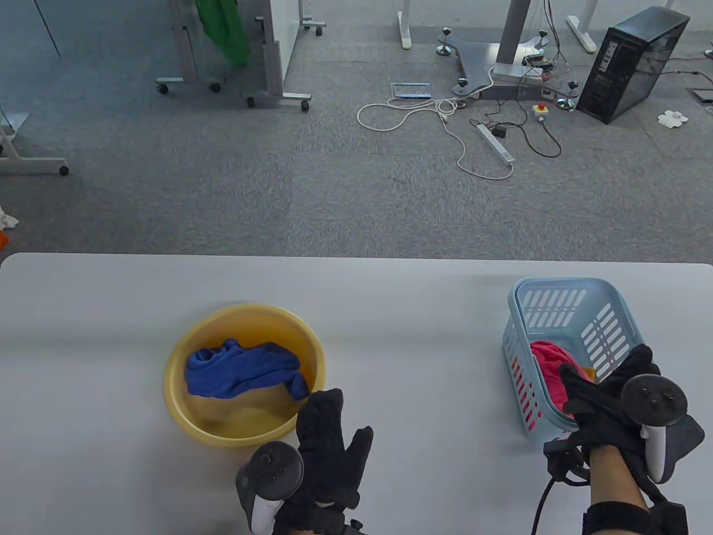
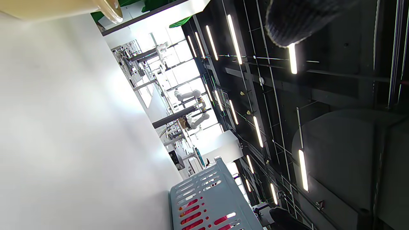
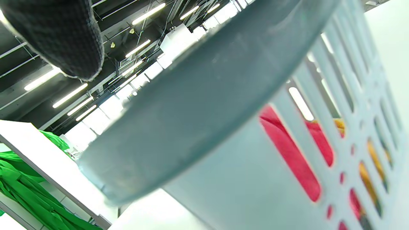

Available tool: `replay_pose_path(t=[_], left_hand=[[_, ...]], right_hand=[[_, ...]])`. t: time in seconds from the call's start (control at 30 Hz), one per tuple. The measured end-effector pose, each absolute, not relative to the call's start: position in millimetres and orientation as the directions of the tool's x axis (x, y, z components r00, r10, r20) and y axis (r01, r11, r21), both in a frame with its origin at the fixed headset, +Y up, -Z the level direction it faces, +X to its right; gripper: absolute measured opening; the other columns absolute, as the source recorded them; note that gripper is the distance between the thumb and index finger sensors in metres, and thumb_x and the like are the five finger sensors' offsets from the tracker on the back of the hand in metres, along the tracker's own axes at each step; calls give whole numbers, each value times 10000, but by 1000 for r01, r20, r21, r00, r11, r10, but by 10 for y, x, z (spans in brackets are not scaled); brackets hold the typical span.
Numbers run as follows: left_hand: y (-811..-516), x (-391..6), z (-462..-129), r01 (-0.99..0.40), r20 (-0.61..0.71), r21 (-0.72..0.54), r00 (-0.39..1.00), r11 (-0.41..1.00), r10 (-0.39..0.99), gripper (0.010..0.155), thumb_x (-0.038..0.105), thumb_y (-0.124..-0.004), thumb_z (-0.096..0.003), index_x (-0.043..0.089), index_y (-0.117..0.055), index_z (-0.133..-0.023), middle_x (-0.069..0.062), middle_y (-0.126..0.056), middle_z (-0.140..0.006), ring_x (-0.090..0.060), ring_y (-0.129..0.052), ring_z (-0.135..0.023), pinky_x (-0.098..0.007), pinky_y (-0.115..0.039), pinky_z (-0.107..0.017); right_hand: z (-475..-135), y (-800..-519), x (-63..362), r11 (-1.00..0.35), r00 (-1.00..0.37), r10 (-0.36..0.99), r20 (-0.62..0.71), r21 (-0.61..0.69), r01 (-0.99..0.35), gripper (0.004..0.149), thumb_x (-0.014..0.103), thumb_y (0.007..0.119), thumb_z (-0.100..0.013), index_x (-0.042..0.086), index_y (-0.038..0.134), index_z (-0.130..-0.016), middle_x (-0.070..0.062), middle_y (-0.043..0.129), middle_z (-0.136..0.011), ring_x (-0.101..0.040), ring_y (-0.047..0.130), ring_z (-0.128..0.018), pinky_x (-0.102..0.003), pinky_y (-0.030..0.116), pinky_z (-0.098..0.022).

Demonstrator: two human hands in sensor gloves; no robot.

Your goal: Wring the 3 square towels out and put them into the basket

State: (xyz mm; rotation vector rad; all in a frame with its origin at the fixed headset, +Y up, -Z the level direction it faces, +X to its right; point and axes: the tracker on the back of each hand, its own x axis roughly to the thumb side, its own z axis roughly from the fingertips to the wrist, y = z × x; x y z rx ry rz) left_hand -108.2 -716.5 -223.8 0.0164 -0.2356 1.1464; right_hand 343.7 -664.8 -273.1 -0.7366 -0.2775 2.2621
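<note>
A blue towel [image 1: 245, 372] lies crumpled in the yellow basin [image 1: 184, 345] on the table's left half. The light blue slotted basket [image 1: 557, 295] stands at the right and holds a red towel [image 1: 548, 362] and a bit of an orange towel [image 1: 589, 372]. My left hand [image 1: 334, 418] lies flat with straight fingers just right of the basin's near rim, holding nothing. My right hand [image 1: 607, 373] hangs spread over the basket's near corner, above the red towel. In the right wrist view, the red towel [image 3: 294, 153] and orange towel [image 3: 372, 153] show through the basket [image 3: 207, 95] slots.
The white table [image 1: 418, 345] runs the full width; its far edge meets grey carpet. Beyond it lie cables [image 1: 445, 122], a computer tower [image 1: 629, 61] and a hanging green cloth [image 1: 225, 28]. In the left wrist view the basket [image 2: 207, 198] and basin rim [image 2: 110, 9] show.
</note>
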Motion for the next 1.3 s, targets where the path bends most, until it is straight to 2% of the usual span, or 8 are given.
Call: replay_pose_path(t=[0.17,0.33,0.63,0.9,0.97,1.1,1.17,1.3], left_hand=[[-7180,-1065,-2236,-900,181,-139,387,413,904,799,563,-716,-588,249,-274,-1175,-171,-122,-1171,-489,-76,-1070,-723,-277,-705],[-7185,-1044,-2233,-895,182,-151,393,421,901,802,566,-718,-588,250,-273,-1175,-170,-121,-1171,-489,-75,-1070,-724,-273,-704],[-7248,-956,-2237,-878,179,-187,411,441,894,777,538,-711,-590,248,-290,-1175,-168,-129,-1173,-489,-80,-1071,-723,-274,-704],[-7261,-932,-2233,-872,185,-184,422,454,887,761,542,-724,-586,231,-364,-1179,-166,-142,-1179,-485,-87,-1073,-723,-275,-705],[-7268,-924,-2233,-868,186,-187,428,460,884,761,544,-726,-586,239,-362,-1181,-164,-165,-1177,-485,-88,-1073,-723,-274,-704],[-7271,-922,-2235,-863,186,-185,439,470,879,763,547,-728,-585,246,-358,-1181,-164,-165,-1177,-485,-87,-1073,-723,-273,-704],[-7285,-913,-2249,-857,177,-192,450,479,876,763,542,-730,-586,240,-361,-1182,-167,-163,-1176,-487,-84,-1072,-725,-270,-703],[-7313,-888,-2257,-844,174,-201,470,498,866,766,545,-731,-586,238,-360,-1181,-170,-136,-1178,-485,-80,-1072,-725,-267,-703]], right_hand=[[-2713,-6561,3366,-745,-653,666,-361,-363,-559,1146,584,890,-470,198,-11,-1064,-247,1,-1104,-569,50,-984,-749,98,-675],[-2686,-6457,3254,-736,-674,674,-301,-349,-581,1125,586,883,-472,196,22,-1081,-245,-1,-1104,-569,44,-983,-751,96,-674],[-2466,-6413,2707,-733,-747,660,-77,-285,-618,1069,586,864,-487,178,93,-1104,-256,14,-1106,-580,68,-982,-755,110,-673],[-2333,-6525,2252,-755,-767,642,-19,-192,-627,1019,554,876,-499,142,194,-1134,-281,77,-1120,-596,137,-989,-766,138,-673],[-2308,-6573,2141,-764,-776,631,4,-173,-622,1019,554,875,-501,141,193,-1135,-283,78,-1120,-598,135,-988,-767,137,-672],[-2248,-6673,1972,-756,-775,630,47,-188,-627,1077,558,865,-508,130,76,-1103,-283,81,-1123,-599,143,-993,-771,142,-672],[-2237,-6728,1901,-739,-758,650,51,-194,-646,1071,555,868,-509,121,93,-1107,-288,148,-1133,-601,172,-999,-773,153,-673],[-2248,-6856,1751,-728,-742,667,63,-156,-668,1052,553,869,-510,130,124,-1120,-289,157,-1138,-604,173,-1000,-777,150,-671]])
